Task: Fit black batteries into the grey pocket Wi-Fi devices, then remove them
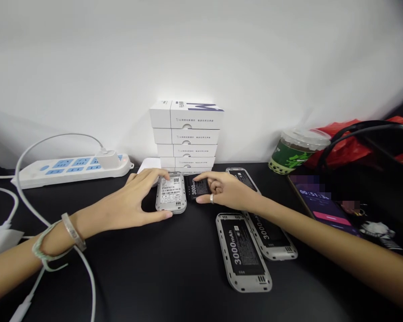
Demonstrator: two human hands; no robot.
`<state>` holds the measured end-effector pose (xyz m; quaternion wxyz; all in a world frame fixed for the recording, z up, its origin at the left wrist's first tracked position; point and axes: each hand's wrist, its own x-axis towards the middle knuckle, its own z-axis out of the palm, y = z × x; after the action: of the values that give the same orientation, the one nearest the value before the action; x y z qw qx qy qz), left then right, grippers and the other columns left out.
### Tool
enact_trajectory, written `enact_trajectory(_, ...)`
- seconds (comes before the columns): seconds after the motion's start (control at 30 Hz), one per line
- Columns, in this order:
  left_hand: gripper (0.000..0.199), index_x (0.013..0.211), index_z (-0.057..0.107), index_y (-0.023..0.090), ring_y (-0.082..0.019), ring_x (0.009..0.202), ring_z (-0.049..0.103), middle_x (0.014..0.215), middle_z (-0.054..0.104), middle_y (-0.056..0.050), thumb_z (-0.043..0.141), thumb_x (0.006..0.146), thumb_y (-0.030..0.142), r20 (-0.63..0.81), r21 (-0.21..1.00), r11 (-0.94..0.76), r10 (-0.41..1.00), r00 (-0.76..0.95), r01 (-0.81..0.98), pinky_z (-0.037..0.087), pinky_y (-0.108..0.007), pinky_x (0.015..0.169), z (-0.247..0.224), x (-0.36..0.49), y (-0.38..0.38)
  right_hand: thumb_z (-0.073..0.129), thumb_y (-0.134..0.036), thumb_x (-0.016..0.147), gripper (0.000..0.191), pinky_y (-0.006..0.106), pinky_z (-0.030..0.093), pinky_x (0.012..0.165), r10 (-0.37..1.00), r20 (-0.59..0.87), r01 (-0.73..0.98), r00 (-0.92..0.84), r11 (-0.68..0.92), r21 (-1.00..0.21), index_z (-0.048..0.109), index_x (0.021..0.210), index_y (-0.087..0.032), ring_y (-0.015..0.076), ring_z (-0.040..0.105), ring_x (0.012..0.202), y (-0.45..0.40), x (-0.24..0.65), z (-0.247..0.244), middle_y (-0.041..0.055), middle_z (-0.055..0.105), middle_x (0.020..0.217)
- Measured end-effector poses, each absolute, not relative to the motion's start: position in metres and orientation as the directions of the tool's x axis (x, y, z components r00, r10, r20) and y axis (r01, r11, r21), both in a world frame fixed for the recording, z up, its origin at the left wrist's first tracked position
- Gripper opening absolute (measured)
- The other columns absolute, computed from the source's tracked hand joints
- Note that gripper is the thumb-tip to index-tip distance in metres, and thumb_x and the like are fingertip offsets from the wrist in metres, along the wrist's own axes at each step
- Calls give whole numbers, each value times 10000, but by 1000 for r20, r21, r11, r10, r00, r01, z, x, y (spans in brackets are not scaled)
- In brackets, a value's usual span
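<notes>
My left hand (139,197) is closed around a white device body (171,191), thumb at its lower edge and fingers over its top. A printed label with a square code shows in the body's open battery bay. Just right of it, my right hand (221,190) pinches a black battery (199,187) marked 3000mAh between thumb and fingers. The battery is beside the device, outside its bay. Closer to me lies a device with a battery (243,246) in its bay. Behind that one is another such device (272,237), and a third (243,176) is partly hidden by my right hand.
A stack of white boxes (188,136) stands against the wall. At left are a power strip (75,170) and a looping white cable (89,273). At right are a drink cup (295,150), a phone (319,203) with a running timer, and a red bag (349,138).
</notes>
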<state>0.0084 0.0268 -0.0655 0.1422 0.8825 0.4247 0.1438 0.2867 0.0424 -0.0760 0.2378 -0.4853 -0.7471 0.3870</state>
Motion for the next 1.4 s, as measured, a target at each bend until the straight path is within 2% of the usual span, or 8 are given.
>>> enact_trajectory(0.23,666,1411,375,275,-378,1288,514,1473,504,-99,610,907,641,115,335,-591,799,590,734,367,-611,1124,-69,8,31,779,-405,842,484,321,443,694,876,103,625,-472,414,-662,687,1278,-217,144,496,678,41,284,-86,-25,569,799)
enact_trajectory(0.43,717,1482,287,295,-376,1385,445,1537,418,-111,623,931,609,189,325,-637,768,612,699,378,-584,1149,-68,5,12,802,-548,767,641,416,528,839,893,199,706,-403,442,-554,639,1288,-212,270,622,984,42,332,-56,117,645,1203)
enact_trajectory(0.57,638,1475,326,330,-373,1430,401,1554,410,-92,646,954,515,260,313,-691,722,642,651,353,-581,1173,-65,6,-14,818,-598,710,882,522,455,1102,897,5,838,-442,415,-353,534,1457,-226,385,562,1305,47,376,-42,136,582,1471)
enact_trajectory(0.67,636,1488,337,353,-351,1361,467,1508,467,-70,660,954,474,257,321,-703,710,656,635,416,-540,1129,-61,9,-29,722,-691,758,932,553,438,1141,908,-90,889,-409,375,-261,485,1516,-202,411,516,1390,49,384,-49,144,535,1549)
enact_trajectory(1.07,610,1474,329,376,-349,1261,542,1412,512,-60,637,957,476,251,352,-648,760,599,675,512,-547,1039,-57,13,-45,697,-630,774,849,601,502,1008,953,141,950,-267,285,-128,485,1412,-112,465,591,1223,35,348,-49,263,615,1321)
enact_trajectory(1.17,711,1499,258,374,-367,1282,551,1455,472,-80,668,928,485,239,387,-608,792,561,693,508,-593,1062,-64,17,-59,739,-611,756,730,561,498,1030,884,266,879,-384,438,-187,532,1293,-162,424,591,1195,-8,322,-40,218,621,1270)
enact_trajectory(1.27,935,1508,164,371,-380,1331,526,1492,435,-104,790,819,452,250,441,-627,773,583,642,504,-596,1092,-70,31,-72,837,-539,664,719,501,574,905,785,208,724,-584,619,-303,574,1210,-152,379,617,1068,-52,287,-45,169,654,1109)
enact_trajectory(1.4,1138,1466,141,379,-396,1315,530,1448,467,-116,935,652,413,224,480,-662,727,650,575,543,-599,1048,-78,53,-80,827,-549,693,624,533,533,965,689,188,636,-700,721,-275,644,1090,-103,370,613,1005,-73,255,-68,172,668,1017)
